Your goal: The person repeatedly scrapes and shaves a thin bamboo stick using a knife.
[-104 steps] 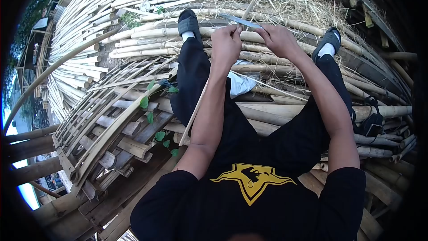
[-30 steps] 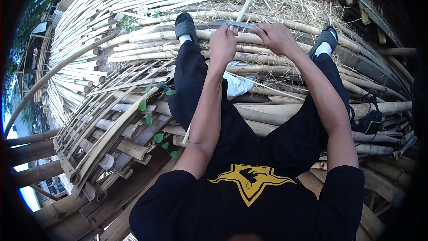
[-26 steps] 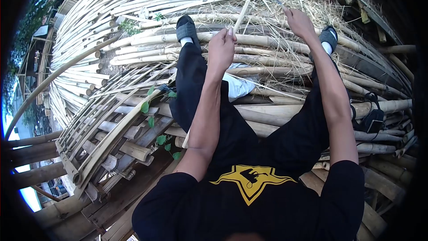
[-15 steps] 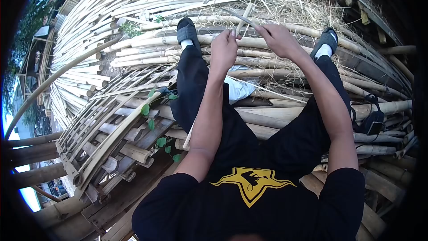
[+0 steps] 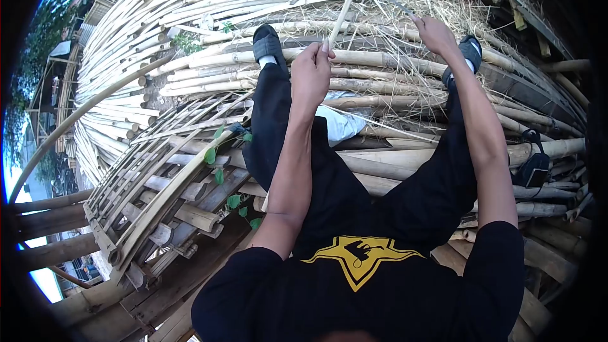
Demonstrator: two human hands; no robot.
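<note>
My left hand [image 5: 311, 68] is closed around a pale bamboo strip [image 5: 341, 21]. The strip slants up and to the right out of the fist, its lower part passing under the forearm. Farther right, my right hand [image 5: 436, 35] grips a knife [image 5: 399, 6] whose thin grey blade points up and left. Blade and strip are apart, with a wide gap between the two hands. The knife's handle is mostly hidden by my fingers.
Bamboo poles [image 5: 362, 58] lie crosswise beneath my feet, with shavings [image 5: 386, 28] scattered over them. A white plastic bag [image 5: 342, 125] rests between my legs. To the left stand a bamboo lattice [image 5: 168, 196] and stacked poles [image 5: 130, 82]. A small black bag [image 5: 532, 168] sits at the right.
My right hand has swung up and right with the knife, away from the strip it was crossing. My left hand has shifted slightly left, still holding the strip.
</note>
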